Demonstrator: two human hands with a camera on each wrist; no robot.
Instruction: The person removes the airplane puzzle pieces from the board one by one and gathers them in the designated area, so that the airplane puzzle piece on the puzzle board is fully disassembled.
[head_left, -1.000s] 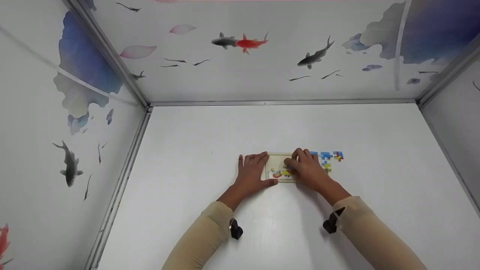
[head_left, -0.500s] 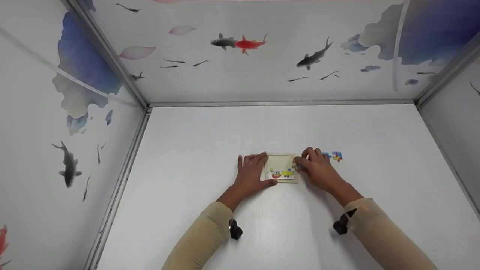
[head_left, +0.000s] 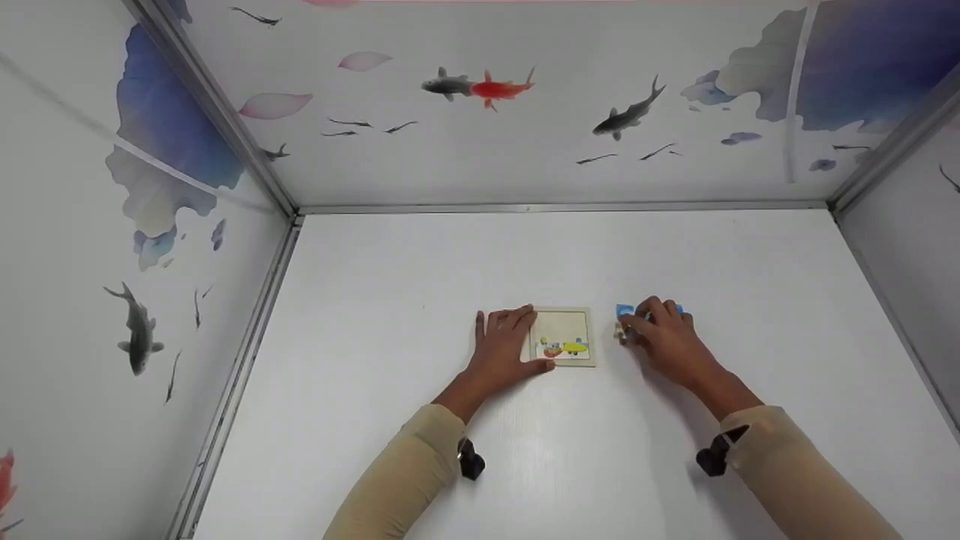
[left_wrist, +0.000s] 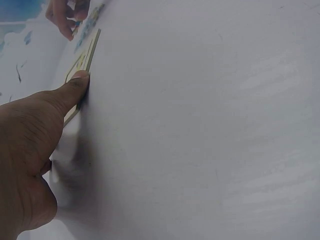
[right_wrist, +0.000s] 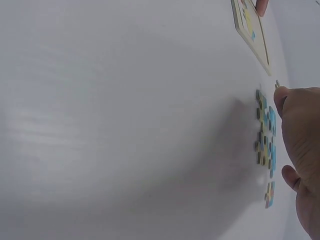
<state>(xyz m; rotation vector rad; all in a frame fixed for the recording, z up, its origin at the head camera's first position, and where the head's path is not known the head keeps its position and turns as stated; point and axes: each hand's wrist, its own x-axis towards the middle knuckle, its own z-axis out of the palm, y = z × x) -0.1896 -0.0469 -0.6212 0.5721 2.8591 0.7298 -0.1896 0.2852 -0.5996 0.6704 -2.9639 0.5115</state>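
Note:
A shallow wooden puzzle tray (head_left: pixel 559 322) lies on the white table, with a strip of yellow and red picture pieces (head_left: pixel 575 346) along its near side. My left hand (head_left: pixel 502 351) holds the tray's left side, thumb (left_wrist: pixel 75 85) at the near edge and fingers at the far corner. To the right of the tray, my right hand (head_left: pixel 671 341) pinches a small puzzle piece (right_wrist: pixel 277 84) between thumb and fingers, its picture face mostly hidden. Loose jigsaw pieces (right_wrist: pixel 262 142) lie under and around that hand; a blue one (head_left: pixel 624 309) shows past the fingertips.
A single piece (right_wrist: pixel 270 194) sits apart from the cluster in the right wrist view. White panels with painted fish (head_left: pixel 499 88) wall in the table at the back and sides. Metal strips (head_left: pixel 525 208) edge the back.
My right hand has moved right, off the tray to the loose pieces, with a piece in its fingers. The strip of pieces in the tray is uncovered. My left hand has stayed put.

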